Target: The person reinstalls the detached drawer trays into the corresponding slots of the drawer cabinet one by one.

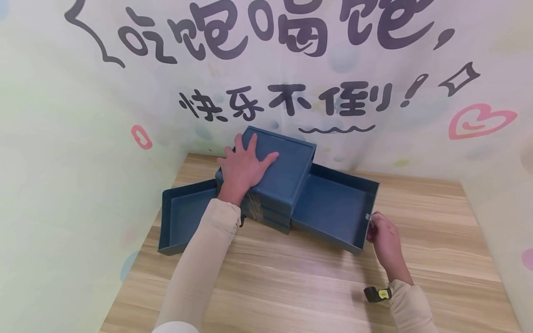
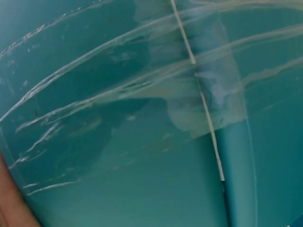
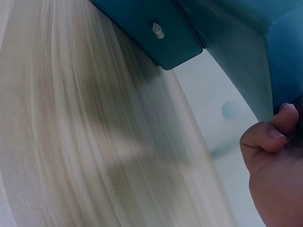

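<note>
A blue drawer unit [image 1: 287,162] stands on the wooden table with clear tape around its side. My left hand [image 1: 243,169] lies on its top, fingers spread; a bit of that hand [image 2: 14,203] shows beside the taped blue side in the left wrist view. From the right side, an upper drawer [image 1: 333,203] is pulled far out. My right hand [image 1: 385,236] pinches the middle of that drawer's front with curled fingers, which hide what they grip. In the right wrist view, a closed lower drawer front [image 3: 137,23] bears a small clear knob [image 3: 158,31].
Another blue drawer [image 1: 187,212] sticks out from the unit's left side, partly behind my left forearm. The wooden table [image 1: 283,286] reaches the printed wall [image 1: 350,148] behind and walls on both sides. A black strap with a yellow-marked buckle [image 1: 376,294] is on my right wrist.
</note>
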Demonstrator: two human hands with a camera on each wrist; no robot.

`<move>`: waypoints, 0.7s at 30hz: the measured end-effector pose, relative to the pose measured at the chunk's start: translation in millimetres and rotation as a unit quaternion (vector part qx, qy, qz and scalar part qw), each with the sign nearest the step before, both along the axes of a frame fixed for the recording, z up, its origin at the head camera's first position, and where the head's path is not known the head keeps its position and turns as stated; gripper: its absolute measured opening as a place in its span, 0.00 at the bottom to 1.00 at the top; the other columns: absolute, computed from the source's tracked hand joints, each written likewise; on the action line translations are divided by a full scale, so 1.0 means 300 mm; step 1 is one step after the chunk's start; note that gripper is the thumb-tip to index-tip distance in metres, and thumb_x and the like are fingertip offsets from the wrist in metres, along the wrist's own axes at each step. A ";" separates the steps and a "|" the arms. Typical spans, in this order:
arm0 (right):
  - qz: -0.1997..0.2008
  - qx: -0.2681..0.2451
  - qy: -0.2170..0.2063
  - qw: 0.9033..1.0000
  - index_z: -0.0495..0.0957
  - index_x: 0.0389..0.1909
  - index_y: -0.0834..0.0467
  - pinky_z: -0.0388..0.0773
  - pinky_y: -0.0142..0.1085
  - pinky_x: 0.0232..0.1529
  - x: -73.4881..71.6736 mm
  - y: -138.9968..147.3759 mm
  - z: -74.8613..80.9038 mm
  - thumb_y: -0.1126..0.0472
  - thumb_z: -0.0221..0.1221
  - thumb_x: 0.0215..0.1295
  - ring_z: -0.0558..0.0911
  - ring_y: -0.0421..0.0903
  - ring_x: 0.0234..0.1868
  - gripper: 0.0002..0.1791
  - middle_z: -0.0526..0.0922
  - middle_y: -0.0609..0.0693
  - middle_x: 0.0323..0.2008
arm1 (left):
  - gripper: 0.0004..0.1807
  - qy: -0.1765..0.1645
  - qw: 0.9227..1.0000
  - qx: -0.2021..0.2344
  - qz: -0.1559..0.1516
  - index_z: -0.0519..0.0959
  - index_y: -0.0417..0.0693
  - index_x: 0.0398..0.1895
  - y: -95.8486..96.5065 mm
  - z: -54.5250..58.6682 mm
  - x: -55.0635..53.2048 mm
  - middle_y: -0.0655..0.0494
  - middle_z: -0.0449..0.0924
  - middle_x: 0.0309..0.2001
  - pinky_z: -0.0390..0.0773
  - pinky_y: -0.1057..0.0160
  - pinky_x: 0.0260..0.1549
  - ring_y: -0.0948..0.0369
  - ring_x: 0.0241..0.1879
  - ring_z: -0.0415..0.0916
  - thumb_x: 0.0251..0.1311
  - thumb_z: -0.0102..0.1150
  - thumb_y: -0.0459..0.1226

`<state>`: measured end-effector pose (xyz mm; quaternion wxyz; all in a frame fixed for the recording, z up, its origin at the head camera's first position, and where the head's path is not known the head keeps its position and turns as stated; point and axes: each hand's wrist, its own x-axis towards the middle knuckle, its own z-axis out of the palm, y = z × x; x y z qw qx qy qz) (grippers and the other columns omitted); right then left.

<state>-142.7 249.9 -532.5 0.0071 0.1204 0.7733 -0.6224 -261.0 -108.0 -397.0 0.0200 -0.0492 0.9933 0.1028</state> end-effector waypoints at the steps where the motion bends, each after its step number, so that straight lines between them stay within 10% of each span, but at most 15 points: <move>1: 0.001 0.005 0.000 1.000 0.61 0.26 0.66 0.72 0.34 0.27 -0.001 -0.001 -0.001 0.56 0.37 0.81 0.72 0.42 0.23 0.23 0.70 0.43 0.19 | 0.52 0.000 1.000 0.000 0.000 0.47 0.65 0.83 0.000 0.000 0.000 0.44 0.41 0.82 0.65 0.25 0.61 0.31 0.71 0.57 0.62 0.31 0.79; 21: 0.031 0.073 0.055 0.995 0.69 0.40 0.61 0.74 0.32 0.26 0.019 -0.029 -0.008 0.51 0.45 0.82 0.73 0.40 0.23 0.17 0.69 0.44 0.21 | 0.52 -0.004 1.000 -0.002 -0.002 0.46 0.65 0.84 -0.002 -0.001 -0.002 0.43 0.41 0.82 0.64 0.25 0.61 0.31 0.72 0.56 0.62 0.30 0.78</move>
